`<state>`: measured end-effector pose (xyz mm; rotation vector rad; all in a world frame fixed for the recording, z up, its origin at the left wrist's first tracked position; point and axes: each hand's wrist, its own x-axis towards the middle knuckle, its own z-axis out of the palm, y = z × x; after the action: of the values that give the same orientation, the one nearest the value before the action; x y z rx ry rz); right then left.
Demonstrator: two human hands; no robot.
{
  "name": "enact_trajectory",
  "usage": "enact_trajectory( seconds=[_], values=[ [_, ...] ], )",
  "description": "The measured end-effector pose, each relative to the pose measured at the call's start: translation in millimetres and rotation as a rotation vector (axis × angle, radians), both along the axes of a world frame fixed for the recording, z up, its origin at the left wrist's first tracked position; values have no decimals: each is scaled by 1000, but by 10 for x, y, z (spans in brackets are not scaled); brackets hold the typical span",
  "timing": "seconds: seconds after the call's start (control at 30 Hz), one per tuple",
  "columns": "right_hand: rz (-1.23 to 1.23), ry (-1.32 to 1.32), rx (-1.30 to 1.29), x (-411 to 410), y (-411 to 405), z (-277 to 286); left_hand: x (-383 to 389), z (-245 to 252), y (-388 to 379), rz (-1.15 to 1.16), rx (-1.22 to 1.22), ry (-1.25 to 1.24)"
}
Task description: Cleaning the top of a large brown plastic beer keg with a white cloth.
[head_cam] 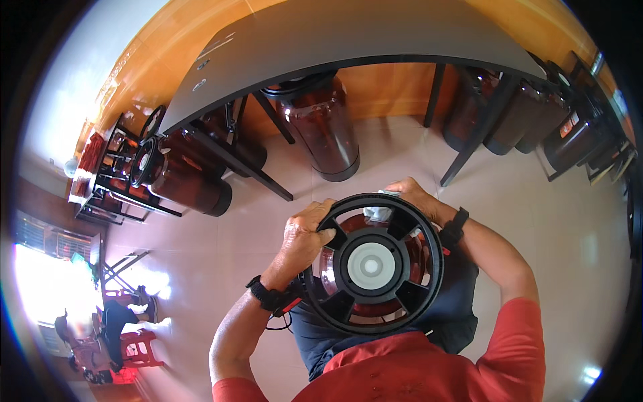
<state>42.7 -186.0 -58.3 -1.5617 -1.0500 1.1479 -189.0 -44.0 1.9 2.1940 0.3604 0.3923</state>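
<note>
A large dark amber jar with a black ring-shaped, spoked top [371, 266] and a pale round centre stands upright close before my body, seen from above. My left hand [307, 233] grips the left side of the black ring, the thumb over its upper-left spoke. My right hand [414, 196] is at the far right side of the ring, holding a pale cloth [378, 213] that shows through the ring's opening against the jar. The right fingertips are partly hidden.
A dark grey table [351, 35] stands ahead, with an amber jar [326, 125] beneath it. More amber jars stand at left [186, 176] and right [512, 113]. A seated person [95, 331] is at the lower left, near a red plastic stool [140, 346].
</note>
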Motion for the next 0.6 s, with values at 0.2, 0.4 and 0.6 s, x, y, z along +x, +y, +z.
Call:
enact_trajectory(
  seconds=[0.2, 0.4, 0.6],
  values=[
    [460, -58, 195, -33, 558, -90, 59, 100, -68, 37, -30, 74],
    [588, 49, 101, -204, 866, -8, 44, 164, -109, 82, 27, 181],
    [629, 59, 233, -270, 1074, -394, 47, 114, -98, 65, -30, 146]
  ],
)
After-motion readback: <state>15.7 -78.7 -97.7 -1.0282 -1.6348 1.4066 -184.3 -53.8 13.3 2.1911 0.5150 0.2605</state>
